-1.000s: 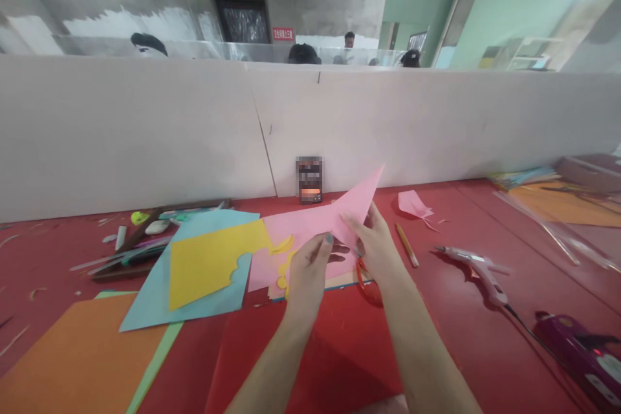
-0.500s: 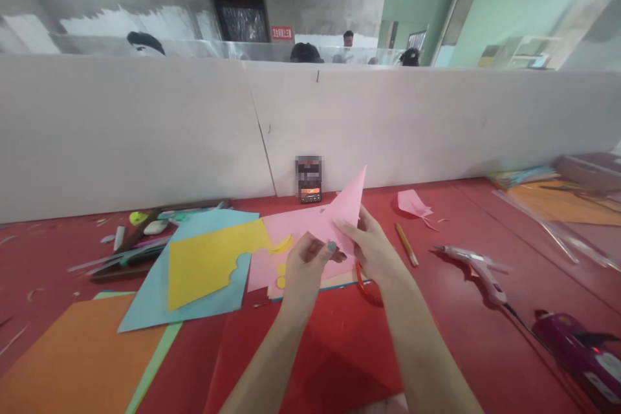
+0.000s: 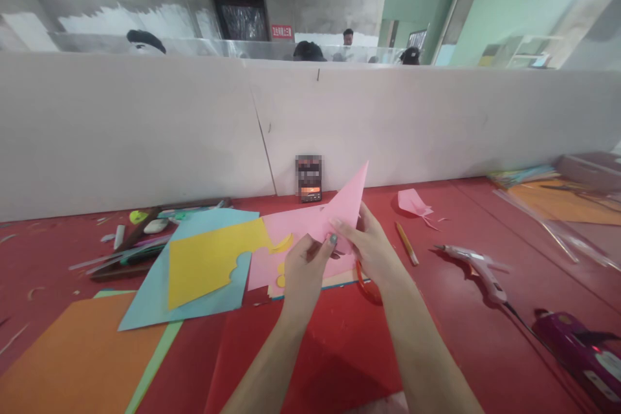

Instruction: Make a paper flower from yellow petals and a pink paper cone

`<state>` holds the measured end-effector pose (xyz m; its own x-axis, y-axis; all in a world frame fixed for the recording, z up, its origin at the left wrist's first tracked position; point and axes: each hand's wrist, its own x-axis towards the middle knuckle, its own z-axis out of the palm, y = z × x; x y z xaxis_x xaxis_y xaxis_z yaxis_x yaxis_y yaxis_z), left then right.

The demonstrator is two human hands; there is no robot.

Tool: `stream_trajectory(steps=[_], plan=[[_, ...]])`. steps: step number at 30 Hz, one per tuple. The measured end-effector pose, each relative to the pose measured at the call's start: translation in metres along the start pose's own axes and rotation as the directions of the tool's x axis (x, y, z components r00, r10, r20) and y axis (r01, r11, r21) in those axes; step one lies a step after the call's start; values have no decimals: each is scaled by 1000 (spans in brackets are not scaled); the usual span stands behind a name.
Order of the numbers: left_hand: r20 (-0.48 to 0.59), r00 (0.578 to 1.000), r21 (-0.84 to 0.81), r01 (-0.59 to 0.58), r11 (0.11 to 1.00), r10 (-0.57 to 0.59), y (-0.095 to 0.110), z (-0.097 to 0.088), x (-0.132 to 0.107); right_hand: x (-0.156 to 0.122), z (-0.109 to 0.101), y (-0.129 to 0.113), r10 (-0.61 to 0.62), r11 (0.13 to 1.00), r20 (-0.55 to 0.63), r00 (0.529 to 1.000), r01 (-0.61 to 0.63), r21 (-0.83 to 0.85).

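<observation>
Holding pink sheet: R hand, thumb on near face, other fingers behind. Sheet stands tilted, tip up, near side & just R of phone. L hand: thumb & fingers drawn narrow at sheet's lower edge; contact partly hidden, can't tell if pinching. All locations below ref. phone.

Containers:
1. Tray, L & slightly nearer. Contents: pens, thin rods, misc. teal items, jumbled; some ends project past rim. White oval item at rim; ID unclear. R part of tray covered by blue sheet, w/ yellow sheet on top.
2. Box, far R; contents can't be made out.

Hidden/cut off:
- Phone screen: pixelated, unreadable.
- Paper stack, near side: partly under both hands; yellow scraps on it, some blocked by L hand.
- Red loop, near side & R: remainder hidden by R hand.
- Orange sheet, near L: cut by frame edge.
- Glue gun, R & nearer: full view. Cord runs to purple unit, farther R & nearer, cut by frame edge; cord end not visible.
</observation>
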<state>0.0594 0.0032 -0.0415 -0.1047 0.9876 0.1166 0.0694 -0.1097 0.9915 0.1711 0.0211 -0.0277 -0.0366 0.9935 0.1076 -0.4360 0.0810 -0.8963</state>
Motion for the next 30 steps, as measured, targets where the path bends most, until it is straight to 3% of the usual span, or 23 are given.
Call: stream_trajectory(steps=[4,11,22,30], plan=[[-4,1000,31,-17,999,17,1,-2,1,1,-1,1,-17,999,-27,999,16,-36],[10,1000,-89,-12,996,12,0,0,0,-2,4,-2,-15,998,-44,999,13,-63],[-45,999,44,-7,999,9,1,-2,-1,-15,21,-16,-42,997,-102,994,35,-66],[-25,1000,-70,-5,998,3,0,1,-3,-14,21,-15,-44,998,-88,995,39,-57]])
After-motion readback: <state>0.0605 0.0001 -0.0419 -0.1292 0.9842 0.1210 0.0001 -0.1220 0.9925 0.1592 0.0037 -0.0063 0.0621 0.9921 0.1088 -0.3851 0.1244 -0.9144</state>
